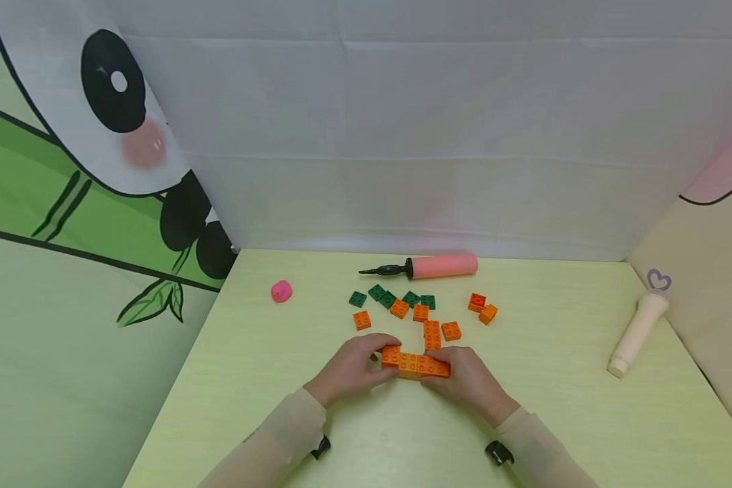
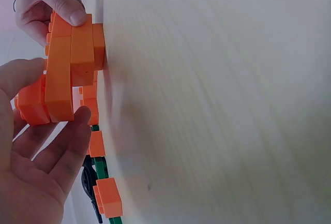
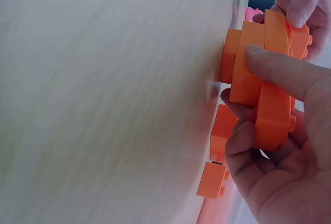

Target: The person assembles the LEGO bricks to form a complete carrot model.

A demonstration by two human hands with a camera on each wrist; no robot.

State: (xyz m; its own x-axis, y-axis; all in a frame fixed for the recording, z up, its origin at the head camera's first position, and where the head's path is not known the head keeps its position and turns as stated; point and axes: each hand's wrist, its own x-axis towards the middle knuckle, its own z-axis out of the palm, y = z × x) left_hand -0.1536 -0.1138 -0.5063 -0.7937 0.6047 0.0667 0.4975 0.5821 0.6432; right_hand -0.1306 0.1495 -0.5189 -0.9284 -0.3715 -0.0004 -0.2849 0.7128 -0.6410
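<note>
Both hands are on a joined assembly of orange toy building bricks [image 1: 409,367] low over the table. My left hand [image 1: 361,364] pinches its left end, where a red-orange brick [image 2: 33,101] sits on top of a longer brick [image 2: 59,79]. With thumb and fingers my right hand [image 1: 471,379] grips the right end; in the right wrist view the thumb presses the side of an orange brick [image 3: 247,81] and fingers curl beneath. Just behind the assembly is an orange brick piece [image 1: 432,334], with a loose orange brick [image 1: 451,331] beside it.
Several green bricks [image 1: 376,292] and orange bricks [image 1: 399,309] lie farther back. A pink hand pump [image 1: 444,266] with a black nozzle lies behind them. At left is a small pink object [image 1: 281,291]; at right, a cream-coloured tube [image 1: 637,333] with a purple heart-shaped end.
</note>
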